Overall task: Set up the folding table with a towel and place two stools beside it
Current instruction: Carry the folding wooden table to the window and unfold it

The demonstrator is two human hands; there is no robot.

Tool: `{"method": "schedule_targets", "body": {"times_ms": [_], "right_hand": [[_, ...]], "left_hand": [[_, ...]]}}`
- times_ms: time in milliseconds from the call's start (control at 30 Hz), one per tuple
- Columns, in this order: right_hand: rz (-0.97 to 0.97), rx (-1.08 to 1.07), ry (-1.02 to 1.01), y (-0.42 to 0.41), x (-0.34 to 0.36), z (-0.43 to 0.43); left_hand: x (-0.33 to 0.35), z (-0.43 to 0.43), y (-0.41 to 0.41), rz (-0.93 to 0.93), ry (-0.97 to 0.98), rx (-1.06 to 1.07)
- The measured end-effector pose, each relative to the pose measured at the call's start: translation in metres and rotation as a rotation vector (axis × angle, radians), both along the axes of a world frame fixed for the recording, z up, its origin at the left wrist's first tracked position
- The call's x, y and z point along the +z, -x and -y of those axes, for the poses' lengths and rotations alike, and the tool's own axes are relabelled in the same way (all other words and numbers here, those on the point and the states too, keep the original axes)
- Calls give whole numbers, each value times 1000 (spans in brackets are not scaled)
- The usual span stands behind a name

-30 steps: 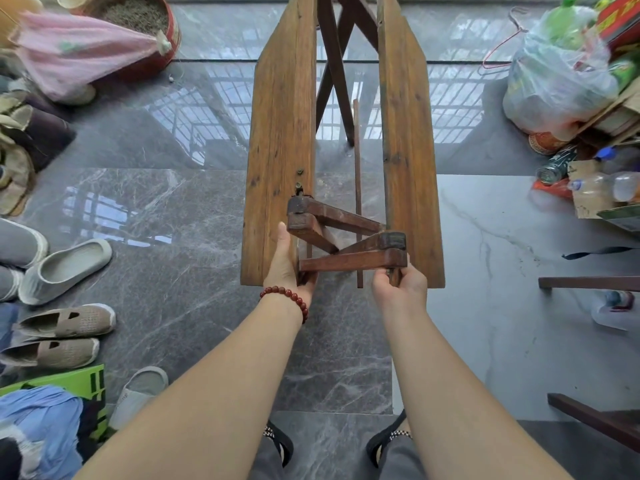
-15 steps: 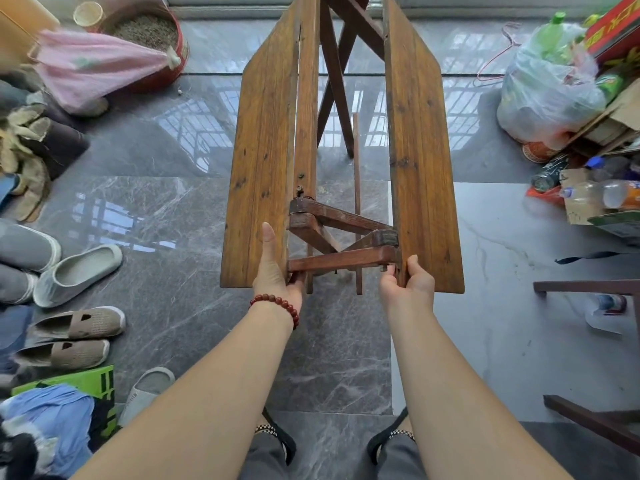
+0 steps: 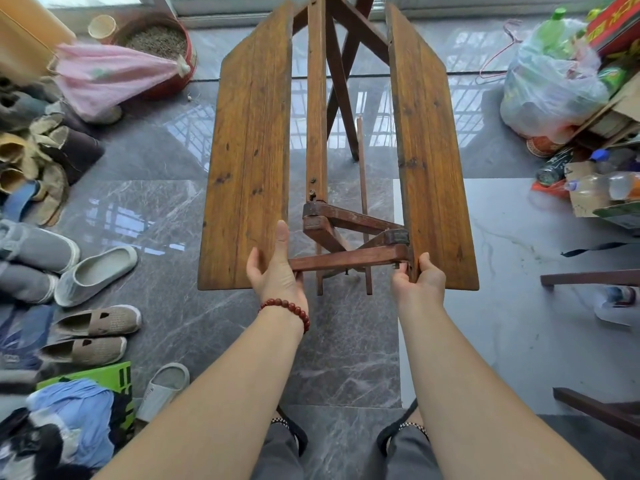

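Note:
The wooden folding table [image 3: 249, 161] stands half unfolded in front of me, its two plank leaves tilted up and apart like a V over crossed dark legs. My left hand [image 3: 277, 268] holds the near inner edge of the left leaf, thumb along its face and fingers hidden behind it. My right hand [image 3: 417, 282] grips the near inner edge of the right leaf [image 3: 426, 157], fingers curled round it beside the brace. Dark wooden stool parts [image 3: 588, 277] show at the right edge. I see no towel for certain.
Several shoes [image 3: 93, 271] and clothes crowd the floor at the left. A pink cloth [image 3: 114, 74] lies over a red basin at the back left. A plastic bag [image 3: 550, 88], bottles and boxes fill the right. Grey marble floor lies under the table.
The two leaves have swung further apart and lower at their outer edges. My left hand shifted from the brace to the left leaf's edge. The camera has moved closer.

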State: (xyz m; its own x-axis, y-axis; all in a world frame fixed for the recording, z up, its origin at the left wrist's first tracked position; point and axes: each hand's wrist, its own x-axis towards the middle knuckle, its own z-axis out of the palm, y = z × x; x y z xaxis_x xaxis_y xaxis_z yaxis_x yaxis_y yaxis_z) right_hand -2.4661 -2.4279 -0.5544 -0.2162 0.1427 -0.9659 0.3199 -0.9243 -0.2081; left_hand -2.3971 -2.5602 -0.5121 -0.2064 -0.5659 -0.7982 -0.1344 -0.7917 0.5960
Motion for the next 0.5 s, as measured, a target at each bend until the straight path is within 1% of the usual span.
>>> {"method": "schedule_targets", "body": {"times_ms": [33,100,200,300,400,500], "right_hand": [[-14,10,-17,-2,-4,1],[-32,44,-12,-1,0,2],[-41,69,-29,1,1,3],[-52,112,-39,6,1,3],[-49,140,-48,0,3,4],[-42,155,-38,-8,-1,4]], "left_hand": [[1,-2,-1,-3,24,34],[4,-1,-3,-37,53,19],[0,0,-4,-74,44,20],[1,-4,-1,-21,76,-17],[7,-8,4,-13,84,-27],[8,-14,8,-1,81,-83]]}}
